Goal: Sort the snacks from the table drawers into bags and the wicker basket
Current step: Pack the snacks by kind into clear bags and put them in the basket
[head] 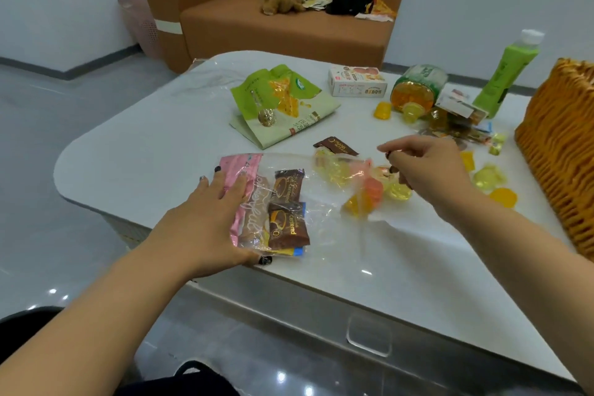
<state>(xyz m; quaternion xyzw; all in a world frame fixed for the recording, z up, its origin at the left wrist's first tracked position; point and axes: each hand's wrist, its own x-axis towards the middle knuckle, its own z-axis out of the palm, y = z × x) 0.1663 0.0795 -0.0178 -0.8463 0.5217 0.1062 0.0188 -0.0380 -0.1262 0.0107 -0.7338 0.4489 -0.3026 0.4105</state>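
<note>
A clear plastic bag (321, 202) lies on the white table (160, 151) with brown chocolate packets (287, 225), a pink wrapper (244, 190) and yellow jelly cups inside. My left hand (209, 219) lies flat on the bag's left end, fingers spread and pressing it down. My right hand (424, 164) hovers over the bag's right end, its fingers curled round a small dark snack. A brown packet (336, 145) lies just beyond the bag. The wicker basket (559, 151) stands at the right edge.
A green snack pouch (283, 106), a white box (356, 80), a tipped jar of jelly cups (418, 87) and a green bottle (508, 71) sit further back. Loose yellow jellies (488, 177) lie by the basket. A brown sofa (273, 19) stands behind. A drawer handle (368, 334) shows below.
</note>
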